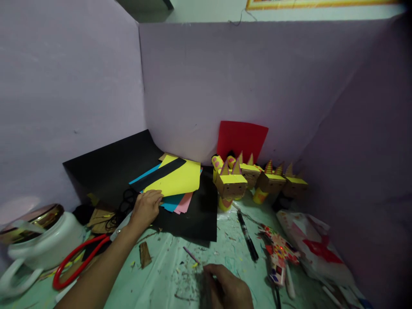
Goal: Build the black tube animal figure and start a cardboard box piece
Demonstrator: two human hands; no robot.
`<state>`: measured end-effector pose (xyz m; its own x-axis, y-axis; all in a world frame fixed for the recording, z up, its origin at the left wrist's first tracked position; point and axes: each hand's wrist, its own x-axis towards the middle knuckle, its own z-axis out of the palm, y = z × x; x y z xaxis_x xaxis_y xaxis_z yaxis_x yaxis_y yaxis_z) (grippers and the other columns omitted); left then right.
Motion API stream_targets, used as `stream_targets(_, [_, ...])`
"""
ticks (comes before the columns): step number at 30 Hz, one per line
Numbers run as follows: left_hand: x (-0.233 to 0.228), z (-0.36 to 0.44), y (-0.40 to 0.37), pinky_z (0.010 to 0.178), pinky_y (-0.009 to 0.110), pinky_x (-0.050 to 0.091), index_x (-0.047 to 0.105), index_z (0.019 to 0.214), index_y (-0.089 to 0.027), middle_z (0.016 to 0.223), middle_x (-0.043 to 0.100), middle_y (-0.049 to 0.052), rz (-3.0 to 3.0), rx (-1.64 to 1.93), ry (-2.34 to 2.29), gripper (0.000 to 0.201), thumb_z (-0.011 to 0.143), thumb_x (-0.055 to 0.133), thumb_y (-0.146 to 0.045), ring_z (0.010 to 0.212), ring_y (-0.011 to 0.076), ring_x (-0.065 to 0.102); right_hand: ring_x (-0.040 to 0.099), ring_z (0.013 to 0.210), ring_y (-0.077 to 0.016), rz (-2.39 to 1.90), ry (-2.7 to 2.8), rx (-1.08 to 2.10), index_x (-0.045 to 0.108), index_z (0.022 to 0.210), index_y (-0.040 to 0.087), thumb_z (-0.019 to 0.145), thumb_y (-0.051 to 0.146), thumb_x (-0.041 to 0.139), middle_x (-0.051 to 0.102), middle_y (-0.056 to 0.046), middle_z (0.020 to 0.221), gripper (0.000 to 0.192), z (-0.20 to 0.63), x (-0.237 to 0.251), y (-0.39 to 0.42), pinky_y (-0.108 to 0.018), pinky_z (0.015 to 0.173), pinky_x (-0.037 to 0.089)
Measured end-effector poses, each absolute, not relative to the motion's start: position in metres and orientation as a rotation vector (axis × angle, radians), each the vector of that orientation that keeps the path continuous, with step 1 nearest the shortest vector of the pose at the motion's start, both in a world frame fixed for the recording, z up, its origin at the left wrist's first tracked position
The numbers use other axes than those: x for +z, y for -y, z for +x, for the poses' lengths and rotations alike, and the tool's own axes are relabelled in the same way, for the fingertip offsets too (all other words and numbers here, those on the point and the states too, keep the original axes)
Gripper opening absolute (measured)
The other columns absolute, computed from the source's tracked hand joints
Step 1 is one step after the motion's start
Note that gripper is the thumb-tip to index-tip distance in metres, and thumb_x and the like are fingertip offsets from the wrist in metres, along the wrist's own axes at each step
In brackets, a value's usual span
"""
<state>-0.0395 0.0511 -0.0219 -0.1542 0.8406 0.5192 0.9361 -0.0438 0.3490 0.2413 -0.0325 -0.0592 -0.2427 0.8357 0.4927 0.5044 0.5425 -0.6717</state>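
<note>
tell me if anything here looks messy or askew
Paper scraps litter the green table near the right hand. The coloured sheets under the left hand are fanned unevenly.

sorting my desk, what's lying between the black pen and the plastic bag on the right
A colourful patterned glue gun lies between the black pen and plastic bag, in the head view.

We find bare worktop point(167, 266) only near the front edge, between scissors point(80, 257) and black pen point(247, 236). Paper sheets point(175, 180) fill the back left corner, box figures point(254, 180) line the back wall, and a white jar point(41, 240) blocks the left edge.
</note>
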Motion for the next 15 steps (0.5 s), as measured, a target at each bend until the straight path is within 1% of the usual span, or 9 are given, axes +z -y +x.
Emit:
stream_targets(4, [-0.025,-0.04,-0.052,0.083,0.032,0.043,0.067,0.08,-0.016,0.091,0.07,0.01,-1.787,-1.15,2.09,0.027,0.078,0.041,-0.022,0.09,0.0224,0.061,0.066,0.058,-0.0158,-1.117,1.933,0.542,0.064,0.081,0.02,0.082,0.029,0.042,0.069,-0.003,0.067,0.024,0.243,-0.047,0.037,-0.021,0.053,0.047])
stream_targets(7, [-0.021,-0.039,-0.048,0.074,0.03,0.044,0.066,0.08,-0.015,0.085,0.069,0.01,-1.553,-1.3,2.158,0.027,0.078,0.04,-0.024,0.082,0.0221,0.061,0.065,0.059,-0.0157,-1.159,2.0,0.581,0.064,0.084,0.019,0.08,0.024,0.044,0.069,-0.003,0.068,0.02,0.246,-0.038,0.039,-0.022,0.053,0.047])
stream_targets(9, [-0.016,-0.037,-0.044,0.067,0.03,0.043,0.066,0.081,-0.015,0.08,0.068,0.009,-1.362,-1.389,2.2,0.027,0.078,0.041,-0.025,0.074,0.022,0.06,0.065,0.062,-0.0157,-1.144,2.056,0.603,0.064,0.085,0.019,0.079,0.02,0.044,0.069,-0.004,0.071,0.02,0.247,-0.035,0.04,-0.023,0.056,0.048])
stream_targets(12, [-0.005,-0.035,-0.039,0.059,0.028,0.039,0.064,0.079,-0.016,0.067,0.063,0.005,-1.128,-1.514,2.225,0.022,0.076,0.045,-0.027,0.063,0.0201,0.056,0.064,0.069,-0.0173,-1.093,2.144,0.603,0.064,0.085,0.018,0.077,0.016,0.047,0.069,-0.005,0.076,0.019,0.246,-0.03,0.042,-0.026,0.062,0.048])
stream_targets(15, [0.003,-0.038,-0.036,0.057,0.027,0.036,0.061,0.076,-0.017,0.06,0.055,0.001,-0.974,-1.664,2.193,0.018,0.076,0.045,-0.026,0.059,0.0174,0.051,0.062,0.07,-0.0179,-1.067,2.244,0.604,0.064,0.083,0.019,0.075,0.015,0.049,0.067,-0.004,0.075,0.017,0.242,-0.025,0.046,-0.028,0.063,0.048])
